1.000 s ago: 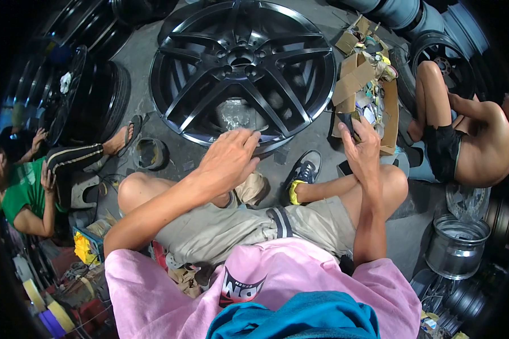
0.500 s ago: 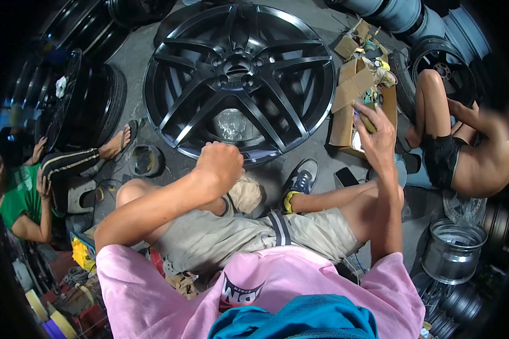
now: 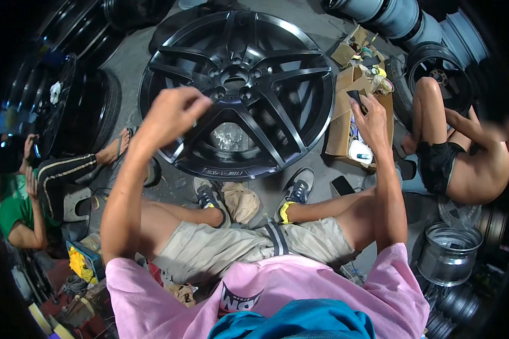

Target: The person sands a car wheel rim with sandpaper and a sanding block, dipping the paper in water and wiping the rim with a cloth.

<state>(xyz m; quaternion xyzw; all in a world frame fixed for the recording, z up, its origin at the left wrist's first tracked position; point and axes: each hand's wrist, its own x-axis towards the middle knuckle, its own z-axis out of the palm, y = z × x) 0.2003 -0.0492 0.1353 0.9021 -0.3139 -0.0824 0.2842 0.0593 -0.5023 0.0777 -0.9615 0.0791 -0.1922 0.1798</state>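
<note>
Right hand point(image 3: 372, 121) grips a small dark thing point(image 3: 354, 95) by the box point(image 3: 337, 135)

From far away, I look down past a pink shirt point(image 3: 328, 277) and tan shorts point(image 3: 249, 246). At the near right, I see a shiny silver wheel point(image 3: 449, 257) on the floor. Farther on, a tan cloth point(image 3: 240, 201) lies between two shoes, and a black phone point(image 3: 344, 186) lies to their right.

The person's right hand is over the near part of the open brown box. I see its thumb and fingers pinching the small dark thing. The box has lots of little things in it.

The left hand point(image 3: 172, 116) is over the left side of the big black wheel point(image 3: 274, 138). Its fingers are bent and a bit blurry, so I can't tell if they hold anything or touch the wheel. This wheel is in the far middle, past the shoes, with its spokes facing up.

Another person in a green shirt point(image 3: 18, 206) is on the left. One in black shorts point(image 3: 438, 166) sits on the right. At the far right, I see grey wheels point(image 3: 418, 28) in a row.
</note>
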